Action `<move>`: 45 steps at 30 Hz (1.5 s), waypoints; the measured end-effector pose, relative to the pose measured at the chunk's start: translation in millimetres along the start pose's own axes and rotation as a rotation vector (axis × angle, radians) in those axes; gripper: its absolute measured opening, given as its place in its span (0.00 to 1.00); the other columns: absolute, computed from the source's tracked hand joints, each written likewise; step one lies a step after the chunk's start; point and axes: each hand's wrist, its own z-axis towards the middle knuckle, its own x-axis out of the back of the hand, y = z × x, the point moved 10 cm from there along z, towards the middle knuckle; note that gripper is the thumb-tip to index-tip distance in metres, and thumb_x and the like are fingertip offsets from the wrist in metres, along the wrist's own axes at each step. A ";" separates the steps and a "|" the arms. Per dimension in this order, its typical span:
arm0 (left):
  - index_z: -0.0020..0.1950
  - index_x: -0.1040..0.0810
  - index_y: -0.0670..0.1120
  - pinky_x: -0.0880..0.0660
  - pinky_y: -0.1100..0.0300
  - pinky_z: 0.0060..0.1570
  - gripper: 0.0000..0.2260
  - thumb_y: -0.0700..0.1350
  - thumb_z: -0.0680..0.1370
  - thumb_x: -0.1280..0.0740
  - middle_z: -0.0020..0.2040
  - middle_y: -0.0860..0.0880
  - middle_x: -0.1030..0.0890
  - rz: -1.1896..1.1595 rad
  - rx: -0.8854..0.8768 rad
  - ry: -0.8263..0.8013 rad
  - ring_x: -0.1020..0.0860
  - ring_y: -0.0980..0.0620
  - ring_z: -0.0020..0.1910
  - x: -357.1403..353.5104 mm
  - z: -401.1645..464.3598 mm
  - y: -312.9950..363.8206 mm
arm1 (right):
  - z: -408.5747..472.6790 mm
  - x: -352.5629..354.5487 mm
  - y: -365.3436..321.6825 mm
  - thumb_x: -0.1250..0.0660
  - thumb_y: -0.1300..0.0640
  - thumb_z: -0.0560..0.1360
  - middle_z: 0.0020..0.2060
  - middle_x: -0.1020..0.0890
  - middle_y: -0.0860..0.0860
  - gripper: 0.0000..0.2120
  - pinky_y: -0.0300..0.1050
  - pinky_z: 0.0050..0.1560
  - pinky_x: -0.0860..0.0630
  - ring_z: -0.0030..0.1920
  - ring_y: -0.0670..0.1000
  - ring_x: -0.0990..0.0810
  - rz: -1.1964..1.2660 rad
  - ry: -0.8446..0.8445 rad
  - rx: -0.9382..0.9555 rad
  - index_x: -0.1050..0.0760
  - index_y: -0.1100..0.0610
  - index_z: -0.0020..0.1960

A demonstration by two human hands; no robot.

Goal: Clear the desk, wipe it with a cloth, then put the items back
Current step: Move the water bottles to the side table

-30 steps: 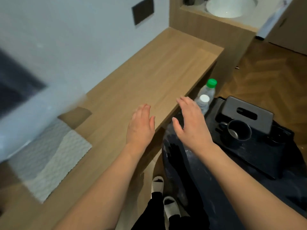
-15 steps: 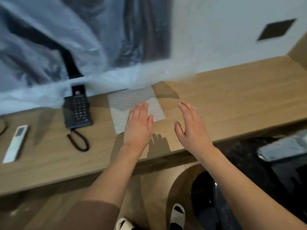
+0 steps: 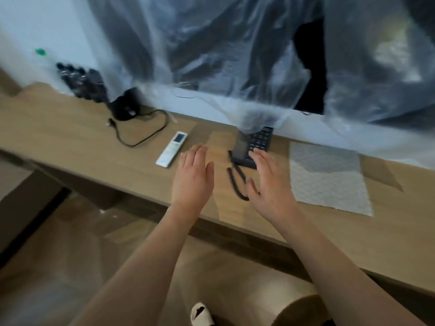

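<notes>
Your desk point(image 3: 70, 137) is pale wood-grain laminate, a long flat slab with a straight front edge running from left of centre down to the lower right. On it, at centre, lies a slim white remote point(image 3: 172, 148), and just right of it a black phone point(image 3: 255, 147) with a keypad and a coiled cord point(image 3: 237, 182) trailing toward the front edge. Right of the phone lies a white cloth point(image 3: 329, 182), flat, rectangular, with a woven waffle texture. At upper left a black cable point(image 3: 141, 135) loops off a dark, blurred block, perhaps a charger. Crinkled clear plastic sheet point(image 3: 235, 55) hangs over the top of the frame, its hem draped over the phone's back end.

Bare wood lies open left of the remote and along the front edge.

Your left hand point(image 3: 193, 177) hovers between remote and phone, fingers straight and together, holding nothing. Your right hand point(image 3: 270, 182) sits over the cord and the phone's near end, fingers extended, thumb apart, empty.
</notes>
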 end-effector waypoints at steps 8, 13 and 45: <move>0.70 0.28 0.39 0.29 0.39 0.67 0.17 0.42 0.82 0.36 0.68 0.41 0.24 0.077 0.189 0.130 0.26 0.40 0.66 90.9 -1.2 -151.9 | 54.9 -93.9 -138.0 0.38 0.56 0.80 0.75 0.36 0.51 0.27 0.53 0.75 0.37 0.76 0.49 0.40 0.071 -0.150 0.202 0.40 0.55 0.77; 0.71 0.28 0.40 0.29 0.42 0.68 0.17 0.44 0.83 0.37 0.69 0.43 0.25 0.099 0.299 0.186 0.27 0.42 0.68 119.4 4.2 -215.1 | 91.7 -141.7 -186.5 0.39 0.57 0.81 0.75 0.37 0.50 0.26 0.53 0.76 0.38 0.76 0.48 0.42 0.116 -0.219 0.281 0.41 0.54 0.77; 0.70 0.27 0.41 0.37 0.49 0.75 0.17 0.43 0.82 0.36 0.69 0.44 0.24 0.250 0.489 0.356 0.28 0.45 0.70 338.3 67.8 -556.7 | 258.5 -359.6 -536.6 0.39 0.57 0.80 0.77 0.39 0.49 0.28 0.49 0.79 0.48 0.78 0.48 0.45 0.188 -0.350 0.515 0.42 0.54 0.78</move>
